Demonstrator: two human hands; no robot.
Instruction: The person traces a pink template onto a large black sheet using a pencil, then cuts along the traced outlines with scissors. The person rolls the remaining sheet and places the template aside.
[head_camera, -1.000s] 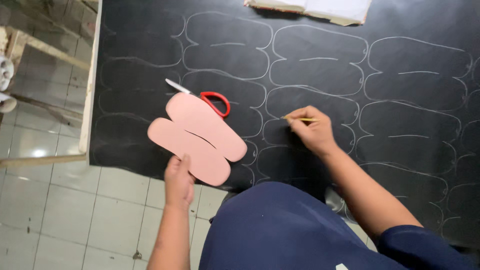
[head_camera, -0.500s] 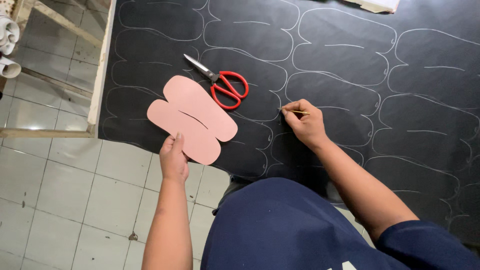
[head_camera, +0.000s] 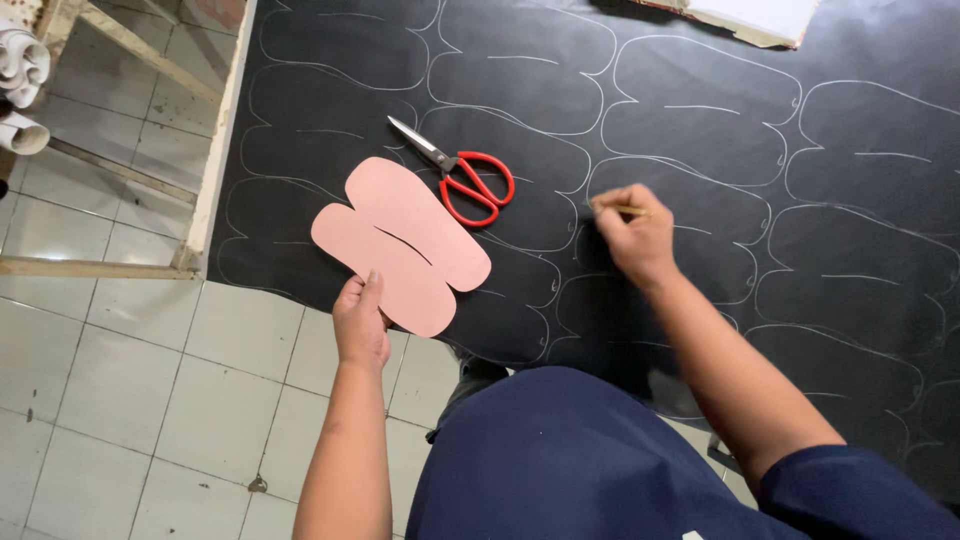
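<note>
Head view: I see my left hand (head_camera: 362, 322) closed in a pinch grip on the near edge of the pink template (head_camera: 400, 245), likely so it can slide flat over the black sheet (head_camera: 700, 130). My right hand (head_camera: 632, 235) is closed around a pencil (head_camera: 628, 210), its tip down on a chalk outline, a hold suited to tracing. Red scissors (head_camera: 465, 175) lie just beyond the template, between both grips. Against half a second earlier, the template sits slightly nearer the scissors, and the right hand looks blurred.
</note>
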